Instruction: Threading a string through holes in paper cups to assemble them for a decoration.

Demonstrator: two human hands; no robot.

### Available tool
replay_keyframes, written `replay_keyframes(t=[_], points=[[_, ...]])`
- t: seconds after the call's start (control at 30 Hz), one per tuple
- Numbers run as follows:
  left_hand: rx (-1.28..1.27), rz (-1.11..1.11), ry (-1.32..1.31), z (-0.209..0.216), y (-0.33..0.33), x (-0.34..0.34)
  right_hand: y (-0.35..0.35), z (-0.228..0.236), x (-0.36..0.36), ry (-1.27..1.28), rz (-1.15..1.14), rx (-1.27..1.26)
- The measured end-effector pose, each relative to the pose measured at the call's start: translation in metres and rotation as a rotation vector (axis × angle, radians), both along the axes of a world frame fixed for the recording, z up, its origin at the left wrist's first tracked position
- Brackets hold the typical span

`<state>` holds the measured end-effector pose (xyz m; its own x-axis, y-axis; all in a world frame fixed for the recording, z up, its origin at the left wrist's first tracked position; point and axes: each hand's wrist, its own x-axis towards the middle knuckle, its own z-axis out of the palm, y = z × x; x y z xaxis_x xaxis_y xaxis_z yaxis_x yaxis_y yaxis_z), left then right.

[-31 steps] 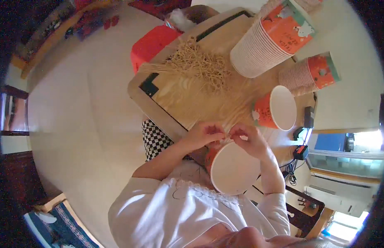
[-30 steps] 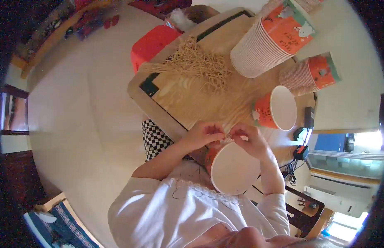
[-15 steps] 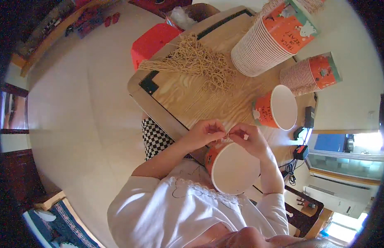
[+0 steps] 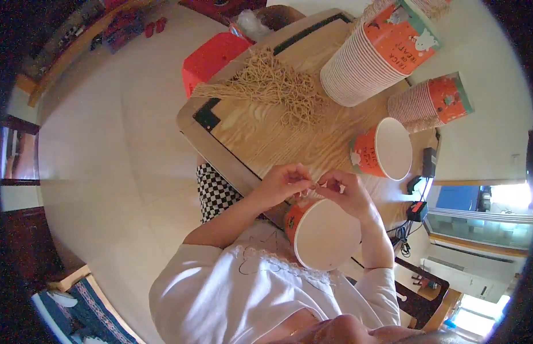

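Note:
My left hand (image 4: pixel 285 184) and my right hand (image 4: pixel 348 194) meet fingertip to fingertip, each pinched closed. What lies between the fingertips is too small to make out. Just below them, against my shirt, an orange paper bucket (image 4: pixel 326 235) lies tilted with its wide white round face toward me. Beyond my right hand a second orange paper bucket (image 4: pixel 367 153) rests on the wooden table (image 4: pixel 249 135), its white round face turned to the right. A loose tangle of tan twine (image 4: pixel 278 86) spreads over the table's far left part.
A tall stack of nested paper buckets (image 4: pixel 358 66) and a shorter stack (image 4: pixel 418 106) lie at the far right. A red box (image 4: pixel 215 57) is beside the table's left edge. Black adapters (image 4: pixel 418 211) with cables sit at the right edge.
The fingers of both hands have shifted slightly while staying pinched together. The buckets and the twine have stayed in place.

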<state>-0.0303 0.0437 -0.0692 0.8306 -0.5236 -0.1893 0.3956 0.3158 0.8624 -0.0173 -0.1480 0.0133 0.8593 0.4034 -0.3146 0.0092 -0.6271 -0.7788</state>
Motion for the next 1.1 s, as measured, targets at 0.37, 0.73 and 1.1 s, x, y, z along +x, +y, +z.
replay_keyframes(t=[0.37, 0.73, 1.1], points=[[0.026, 0.100, -0.117, 0.002, -0.003, -0.001, -0.001, -0.005, -0.001, -0.095, -0.018, -0.005], [0.189, 0.158, -0.253, 0.001, -0.009, 0.000, -0.005, -0.005, 0.005, -0.168, 0.063, -0.152], [0.263, 0.165, -0.359, 0.004, -0.014, 0.003, -0.004, -0.004, 0.006, -0.160, 0.011, -0.084]])
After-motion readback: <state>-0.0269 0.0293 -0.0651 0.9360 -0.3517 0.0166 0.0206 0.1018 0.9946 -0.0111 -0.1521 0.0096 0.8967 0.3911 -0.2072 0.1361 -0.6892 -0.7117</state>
